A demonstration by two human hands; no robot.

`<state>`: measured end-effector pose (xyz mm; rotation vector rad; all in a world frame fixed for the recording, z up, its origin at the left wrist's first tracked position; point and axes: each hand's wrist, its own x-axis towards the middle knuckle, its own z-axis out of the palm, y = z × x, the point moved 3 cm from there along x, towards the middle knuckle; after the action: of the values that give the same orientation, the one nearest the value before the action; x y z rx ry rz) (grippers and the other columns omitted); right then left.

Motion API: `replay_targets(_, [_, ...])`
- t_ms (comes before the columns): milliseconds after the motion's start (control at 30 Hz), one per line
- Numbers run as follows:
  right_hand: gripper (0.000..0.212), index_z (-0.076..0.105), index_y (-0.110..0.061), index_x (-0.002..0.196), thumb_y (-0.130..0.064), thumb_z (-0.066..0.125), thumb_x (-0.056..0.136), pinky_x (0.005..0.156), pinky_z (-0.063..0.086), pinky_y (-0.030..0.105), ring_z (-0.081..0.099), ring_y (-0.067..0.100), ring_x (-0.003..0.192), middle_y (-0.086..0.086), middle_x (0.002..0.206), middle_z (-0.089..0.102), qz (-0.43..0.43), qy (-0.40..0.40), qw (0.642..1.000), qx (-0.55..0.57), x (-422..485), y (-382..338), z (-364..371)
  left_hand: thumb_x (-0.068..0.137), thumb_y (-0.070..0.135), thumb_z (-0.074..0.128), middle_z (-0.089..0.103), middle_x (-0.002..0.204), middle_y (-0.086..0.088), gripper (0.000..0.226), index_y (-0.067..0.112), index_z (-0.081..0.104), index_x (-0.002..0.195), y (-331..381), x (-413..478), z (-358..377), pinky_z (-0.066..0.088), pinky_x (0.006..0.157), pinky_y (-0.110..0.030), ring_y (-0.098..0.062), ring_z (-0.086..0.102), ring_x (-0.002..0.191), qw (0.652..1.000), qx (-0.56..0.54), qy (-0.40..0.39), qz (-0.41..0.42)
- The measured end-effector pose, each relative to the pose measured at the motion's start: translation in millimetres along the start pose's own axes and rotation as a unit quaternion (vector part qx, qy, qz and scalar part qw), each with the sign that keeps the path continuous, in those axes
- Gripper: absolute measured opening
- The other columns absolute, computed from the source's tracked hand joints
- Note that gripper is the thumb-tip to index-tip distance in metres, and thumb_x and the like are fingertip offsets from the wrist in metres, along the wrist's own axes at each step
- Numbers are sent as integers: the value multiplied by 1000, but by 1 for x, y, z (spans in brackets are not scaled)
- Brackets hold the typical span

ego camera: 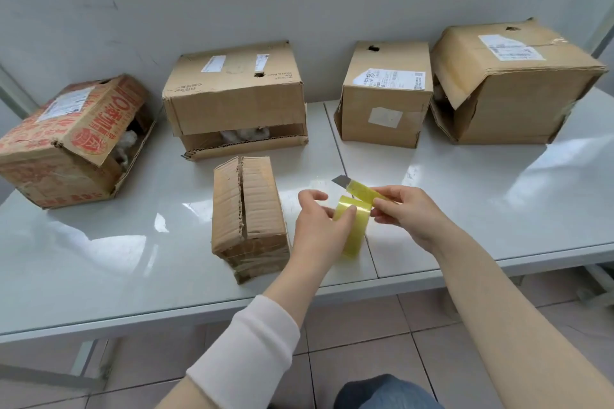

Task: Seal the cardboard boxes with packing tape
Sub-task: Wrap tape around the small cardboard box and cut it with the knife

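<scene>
A small brown cardboard box [247, 212] lies on the white table [99, 259] in front of me, its top flaps closed with a ragged seam. Just right of it my left hand [320, 226] grips a yellowish roll of clear packing tape [354, 229], thumb on its outer face. My right hand [410, 212] holds a yellow utility knife [360, 191] with its blade out, pointing up-left, and its fingers also touch the roll's upper edge.
Four larger cardboard boxes stand along the wall: a red-printed one [66, 143] at the left with a flap open, a brown one [236, 100], a labelled one [385, 93], and a torn one [511, 83] at the right. Tiled floor lies below the table edge.
</scene>
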<state>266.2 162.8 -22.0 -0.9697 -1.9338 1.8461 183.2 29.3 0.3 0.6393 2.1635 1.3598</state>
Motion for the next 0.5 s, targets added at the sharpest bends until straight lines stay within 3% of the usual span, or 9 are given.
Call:
replay_targets(100, [21, 61, -7, 109, 0, 48, 94, 64, 48, 16, 56, 7, 68, 2, 81, 61, -44, 5, 999, -19, -14, -18, 0, 90, 36, 61, 57, 102, 4, 49, 25, 37, 131, -3, -3, -1, 51, 91, -40, -15, 56, 101, 996, -74, -20, -41])
replay_targets(200, [19, 62, -11, 103, -1, 50, 93, 62, 45, 17, 54, 7, 64, 1, 75, 60, -75, 24, 996, -32, -28, -34, 1, 92, 38, 57, 48, 128, 0, 36, 35, 45, 126, 4, -8, -2, 45, 100, -47, -20, 49, 118, 994, -102, -26, -32])
replay_targets(300, [18, 64, -14, 100, -3, 52, 93, 61, 44, 17, 53, 8, 66, 1, 74, 60, -92, 16, 995, -39, -40, -47, 3, 93, 21, 53, 47, 124, 4, 23, 36, 49, 112, 13, -10, -5, 45, 97, -41, -18, 48, 114, 989, -137, -46, -24])
replay_targets(400, [17, 63, -21, 92, -7, 53, 93, 61, 44, 17, 53, 5, 64, 0, 74, 60, -117, 22, 991, -55, -48, -58, 5, 91, 18, 55, 57, 121, -2, 13, 30, 55, 96, 18, -9, -10, 47, 89, -34, -20, 52, 113, 986, -164, -34, -6])
replay_targets(500, [13, 63, -17, 99, -11, 54, 93, 56, 44, 10, 55, -6, 58, -6, 75, 60, -152, 50, 984, -79, -52, -65, 8, 90, 18, 58, 63, 106, 1, 5, 20, 57, 85, 24, -11, -18, 44, 68, -15, -10, 57, 97, 985, -168, -6, 37])
